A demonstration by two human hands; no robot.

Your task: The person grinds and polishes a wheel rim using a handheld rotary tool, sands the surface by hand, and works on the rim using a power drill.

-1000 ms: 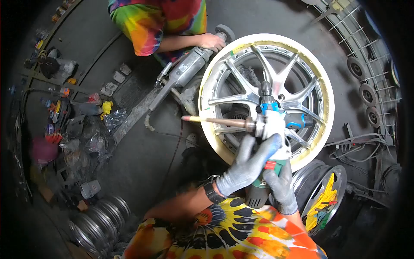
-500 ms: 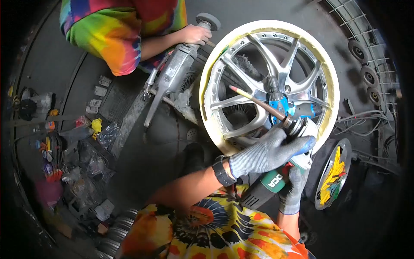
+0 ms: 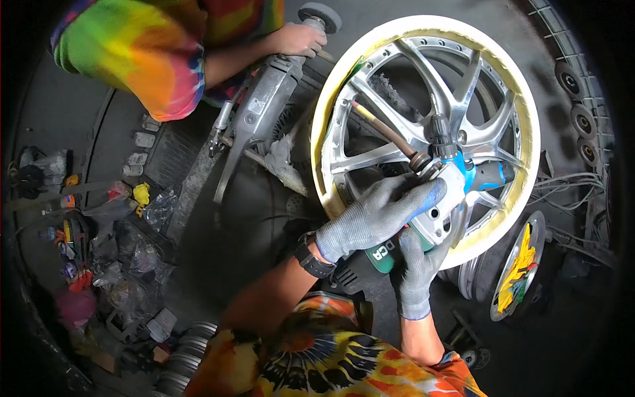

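Note:
My left hand, in a grey knit glove with blue fingertips, is closed around the front of a green-and-white DCA angle grinder. A long rod with a pinkish tip sticks out of its head. My right hand, gloved too, grips the grinder body from the right side; part of its hold is hidden. Beneath and beyond the grinder is a silver spoked car wheel with yellowish tape around its rim. A blue-and-black cordless drill lies on the spokes.
At upper left another person's hand holds a large grey power tool with a round disc. A tilted rim with yellow gloves stands at right, near cables and grinding discs. Plastic bags and clutter lie at left.
Both hands and the grinder have shifted left and slightly up in view, and the grinder's head covers more of the drill. The wheel sits a little farther right as the view shifts.

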